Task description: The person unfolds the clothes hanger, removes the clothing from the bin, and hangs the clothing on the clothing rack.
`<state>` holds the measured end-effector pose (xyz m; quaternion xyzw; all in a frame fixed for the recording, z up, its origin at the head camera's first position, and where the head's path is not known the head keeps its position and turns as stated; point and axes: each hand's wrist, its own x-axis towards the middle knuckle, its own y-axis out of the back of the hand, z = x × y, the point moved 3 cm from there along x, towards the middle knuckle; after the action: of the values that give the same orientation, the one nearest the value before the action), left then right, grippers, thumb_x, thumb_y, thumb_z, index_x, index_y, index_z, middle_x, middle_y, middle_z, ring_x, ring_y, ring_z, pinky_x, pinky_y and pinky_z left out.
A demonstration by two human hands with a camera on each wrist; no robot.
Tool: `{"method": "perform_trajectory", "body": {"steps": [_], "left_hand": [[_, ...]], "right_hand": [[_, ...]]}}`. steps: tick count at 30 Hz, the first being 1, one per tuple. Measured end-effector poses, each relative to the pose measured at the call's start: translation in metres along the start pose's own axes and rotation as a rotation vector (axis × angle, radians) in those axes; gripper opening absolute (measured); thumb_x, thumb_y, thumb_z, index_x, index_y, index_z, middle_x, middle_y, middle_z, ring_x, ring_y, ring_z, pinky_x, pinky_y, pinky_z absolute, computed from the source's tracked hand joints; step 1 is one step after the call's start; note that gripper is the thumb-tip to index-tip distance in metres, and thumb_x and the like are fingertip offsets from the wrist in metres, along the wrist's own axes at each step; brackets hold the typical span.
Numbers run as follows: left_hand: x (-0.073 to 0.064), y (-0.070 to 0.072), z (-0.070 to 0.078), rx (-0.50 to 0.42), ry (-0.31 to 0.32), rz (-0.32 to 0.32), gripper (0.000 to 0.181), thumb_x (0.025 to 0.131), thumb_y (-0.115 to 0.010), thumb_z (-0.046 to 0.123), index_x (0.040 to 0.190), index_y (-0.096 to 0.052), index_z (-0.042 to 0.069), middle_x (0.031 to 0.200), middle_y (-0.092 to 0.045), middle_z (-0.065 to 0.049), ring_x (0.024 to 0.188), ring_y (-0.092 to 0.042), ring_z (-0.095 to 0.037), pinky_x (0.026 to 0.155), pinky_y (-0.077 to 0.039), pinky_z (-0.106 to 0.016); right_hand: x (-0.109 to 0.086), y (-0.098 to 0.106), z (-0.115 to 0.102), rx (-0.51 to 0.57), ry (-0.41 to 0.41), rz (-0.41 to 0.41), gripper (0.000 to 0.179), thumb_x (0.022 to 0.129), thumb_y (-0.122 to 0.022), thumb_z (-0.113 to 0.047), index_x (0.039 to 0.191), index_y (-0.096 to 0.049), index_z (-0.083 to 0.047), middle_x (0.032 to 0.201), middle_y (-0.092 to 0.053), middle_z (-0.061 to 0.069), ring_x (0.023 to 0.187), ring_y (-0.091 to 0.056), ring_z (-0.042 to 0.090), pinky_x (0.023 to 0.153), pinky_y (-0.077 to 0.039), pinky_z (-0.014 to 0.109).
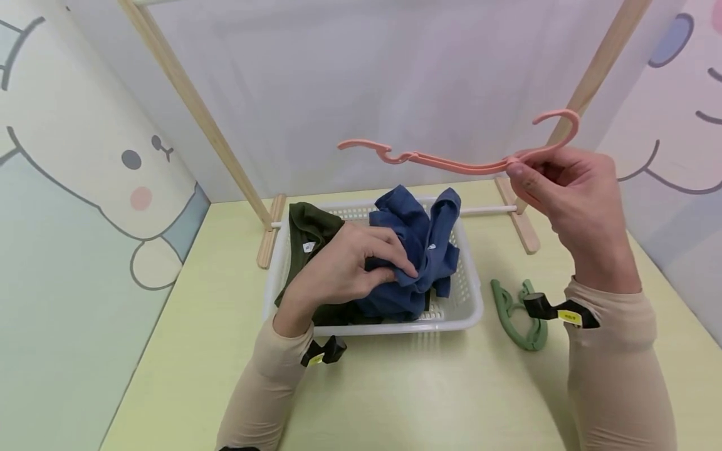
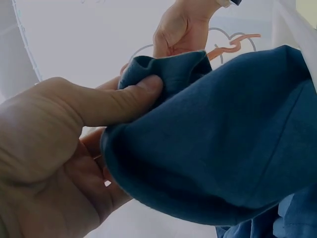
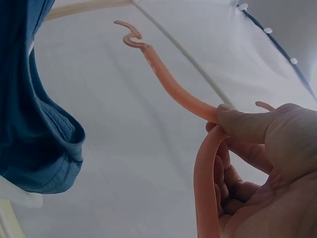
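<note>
My left hand (image 1: 361,263) pinches the edge of a blue garment (image 1: 408,232) between thumb and fingers. In the left wrist view the thumb presses on a fold of the blue cloth (image 2: 213,129), which hangs down to the right. Most of that garment lies bunched in a white plastic basket (image 1: 474,307). Up at the right, my right hand (image 1: 575,194) holds a pink plastic clothes hanger (image 1: 451,165) near its hook. One hanger arm points left above the basket; the right wrist view shows the other arm (image 3: 205,183) running down past the palm.
A dark green garment (image 1: 310,225) with a white label lies in the basket's left part. Right of the basket, a folded green hanger (image 1: 521,319) rests on the table (image 1: 383,382). Wooden rack posts (image 1: 209,125) rise behind on both sides, joined low down by a white bar (image 1: 487,211).
</note>
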<state>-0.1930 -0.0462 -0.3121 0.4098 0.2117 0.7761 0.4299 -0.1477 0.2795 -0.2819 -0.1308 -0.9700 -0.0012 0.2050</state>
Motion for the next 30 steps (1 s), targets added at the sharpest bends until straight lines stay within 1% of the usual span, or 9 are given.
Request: {"method": "perform_trajectory", "body": {"steps": [2,5,7,11,16,19,24,28,30], "left_hand": [[0.001,-0.001,0.0,0.008,0.007,-0.008,0.028,0.093,-0.082,-0.011,0.105,-0.09,0.013,0.106,-0.08,0.001,0.089,-0.066,-0.006,0.073,-0.054,-0.027],[0.002,-0.001,-0.001,0.022,0.027,-0.015,0.027,0.093,-0.083,-0.009,0.105,-0.09,0.013,0.106,-0.08,0.001,0.087,-0.065,-0.006,0.071,-0.053,-0.027],[0.001,-0.001,-0.002,0.031,0.037,-0.023,0.026,0.093,-0.084,-0.009,0.105,-0.09,0.013,0.106,-0.08,0.001,0.085,-0.064,-0.005,0.07,-0.053,-0.026],[0.0,-0.003,-0.004,0.054,0.047,-0.039,0.025,0.093,-0.085,-0.007,0.105,-0.09,0.014,0.105,-0.08,0.003,0.085,-0.066,-0.004,0.072,-0.054,-0.026],[0.0,-0.004,-0.006,0.079,0.064,-0.044,0.023,0.094,-0.086,-0.004,0.106,-0.09,0.016,0.104,-0.08,0.004,0.086,-0.066,-0.003,0.073,-0.055,-0.026],[0.001,-0.003,-0.007,0.09,0.081,-0.045,0.022,0.095,-0.086,-0.002,0.106,-0.089,0.016,0.103,-0.079,0.005,0.083,-0.064,-0.004,0.071,-0.054,-0.026],[0.003,-0.002,-0.008,0.116,0.118,-0.065,0.018,0.096,-0.086,0.0,0.107,-0.089,0.015,0.103,-0.08,0.005,0.085,-0.065,-0.004,0.074,-0.055,-0.026],[0.004,-0.003,-0.01,0.138,0.142,-0.092,0.017,0.097,-0.085,0.003,0.107,-0.089,0.016,0.104,-0.08,0.006,0.088,-0.067,-0.004,0.077,-0.056,-0.025],[0.004,-0.004,-0.01,0.143,0.152,-0.102,0.016,0.098,-0.085,0.003,0.106,-0.089,0.016,0.104,-0.08,0.006,0.088,-0.067,-0.004,0.077,-0.057,-0.026]], "right_hand": [[0.0,-0.002,-0.001,-0.017,0.011,0.002,0.03,0.094,-0.089,0.0,0.117,-0.078,0.016,0.085,-0.075,0.012,0.07,-0.057,0.021,0.055,-0.049,0.016],[0.0,-0.008,-0.002,-0.035,0.049,-0.013,0.027,0.095,-0.087,0.001,0.116,-0.078,0.016,0.085,-0.075,0.013,0.069,-0.055,0.022,0.052,-0.044,0.019],[-0.001,-0.015,-0.001,-0.045,0.07,-0.031,0.025,0.096,-0.086,0.001,0.115,-0.079,0.016,0.085,-0.076,0.012,0.07,-0.056,0.023,0.053,-0.045,0.019],[0.002,-0.034,0.0,-0.099,0.099,-0.07,0.022,0.098,-0.085,-0.003,0.116,-0.082,0.01,0.091,-0.078,0.013,0.075,-0.061,0.024,0.063,-0.053,0.019],[0.015,-0.064,-0.008,-0.173,0.119,-0.116,0.021,0.099,-0.087,-0.011,0.116,-0.086,0.001,0.1,-0.082,0.014,0.081,-0.068,0.026,0.068,-0.056,0.024],[0.023,-0.08,-0.015,-0.199,0.119,-0.144,0.019,0.1,-0.087,-0.014,0.116,-0.087,-0.003,0.102,-0.084,0.01,0.085,-0.072,0.025,0.072,-0.057,0.026],[0.03,-0.103,-0.026,-0.204,0.119,-0.204,0.018,0.102,-0.085,-0.017,0.117,-0.088,-0.008,0.106,-0.085,0.006,0.091,-0.077,0.024,0.08,-0.059,0.029],[0.034,-0.12,-0.032,-0.14,0.134,-0.261,0.016,0.103,-0.083,-0.014,0.116,-0.088,-0.006,0.105,-0.084,0.009,0.093,-0.079,0.025,0.083,-0.062,0.031],[0.035,-0.128,-0.034,-0.14,0.157,-0.284,0.014,0.104,-0.082,-0.013,0.115,-0.088,-0.006,0.103,-0.084,0.008,0.091,-0.079,0.024,0.084,-0.063,0.032]]}}
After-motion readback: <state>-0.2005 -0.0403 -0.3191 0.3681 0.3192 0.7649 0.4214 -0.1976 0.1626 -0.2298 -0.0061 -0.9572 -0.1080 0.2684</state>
